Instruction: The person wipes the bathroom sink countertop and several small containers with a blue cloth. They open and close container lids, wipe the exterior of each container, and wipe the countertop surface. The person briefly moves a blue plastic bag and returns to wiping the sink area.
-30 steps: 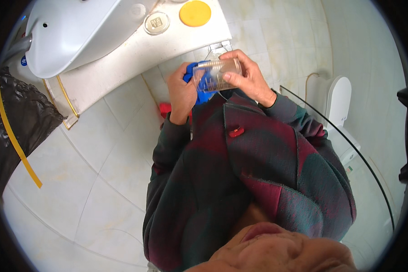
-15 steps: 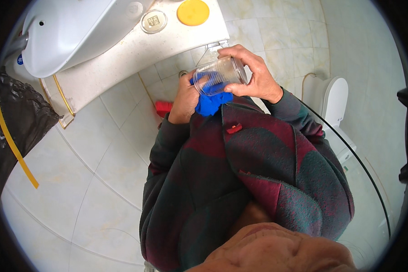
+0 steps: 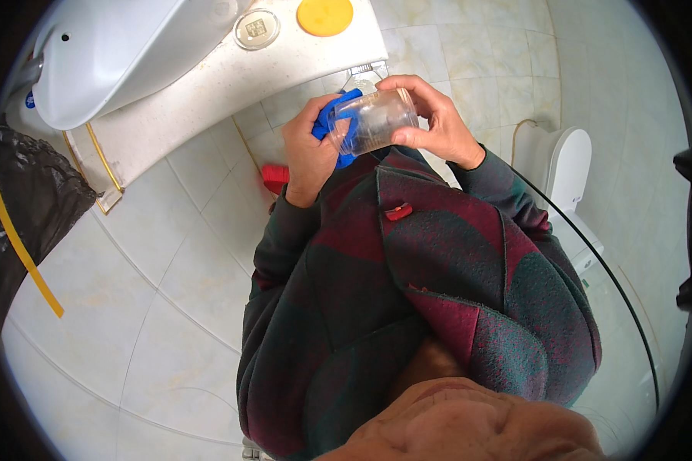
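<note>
In front of my chest, a clear plastic jar [image 3: 378, 123] lies on its side between my hands. My right hand [image 3: 447, 129] is wrapped round its right end, thumb below and fingers above. At the jar's left end, my left hand [image 3: 309, 154] grips a bunched blue cloth [image 3: 325, 123] pressed against the jar. Part of the cloth shows through the clear wall, and some left fingers are hidden behind the jar. On the counter beyond are a round clear lid [image 3: 246, 32] with a printed square and a round yellow lid [image 3: 324, 16].
A white basin [image 3: 108, 69] sits on the pale counter [image 3: 200, 96] at upper left. Below it is a black plastic bag [image 3: 34, 200] with a yellow strip. A red object [image 3: 275, 178] lies low beside my left wrist. A white toilet [image 3: 570, 169] stands at right.
My left hand has shifted up and left, taking the blue cloth along. Less cloth hangs below the jar, and more shows above its left end. My right hand still holds the jar.
</note>
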{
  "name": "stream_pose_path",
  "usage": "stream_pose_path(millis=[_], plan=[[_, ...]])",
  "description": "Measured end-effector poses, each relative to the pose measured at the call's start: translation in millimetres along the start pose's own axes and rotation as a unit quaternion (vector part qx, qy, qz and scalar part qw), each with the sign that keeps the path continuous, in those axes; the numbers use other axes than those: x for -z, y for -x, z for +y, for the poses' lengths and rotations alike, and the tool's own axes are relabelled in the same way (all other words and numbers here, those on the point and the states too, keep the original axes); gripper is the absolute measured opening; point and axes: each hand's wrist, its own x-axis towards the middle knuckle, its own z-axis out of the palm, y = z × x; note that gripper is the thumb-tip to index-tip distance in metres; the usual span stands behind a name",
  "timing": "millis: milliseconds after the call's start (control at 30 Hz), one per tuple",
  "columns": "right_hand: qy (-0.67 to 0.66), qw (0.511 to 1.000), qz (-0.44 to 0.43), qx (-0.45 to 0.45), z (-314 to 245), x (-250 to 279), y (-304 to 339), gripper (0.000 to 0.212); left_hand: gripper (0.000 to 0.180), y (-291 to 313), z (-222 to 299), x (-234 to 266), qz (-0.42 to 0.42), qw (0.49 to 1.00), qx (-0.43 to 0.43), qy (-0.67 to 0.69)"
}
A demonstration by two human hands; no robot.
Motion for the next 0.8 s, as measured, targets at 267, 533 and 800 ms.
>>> stream_pose_path(millis=[267, 533, 800], plan=[[0.197, 0.970, -0.021, 0.140, -4, 4, 1, 0.065, 0.019, 7, -22, -5, -0.090, 0.950, 0.173, 0.243], [0.054, 0.998, 0.004, -0.012, 5, -4, 7, 0.070, 0.017, 12, -19, -9, -0.048, 0.986, 0.102, 0.127], [0.198, 0.974, 0.101, 0.035, -6, 19, 0, 0.065, 0.012, 28, -39, 10, -0.001, 0.975, 0.172, 0.138]])
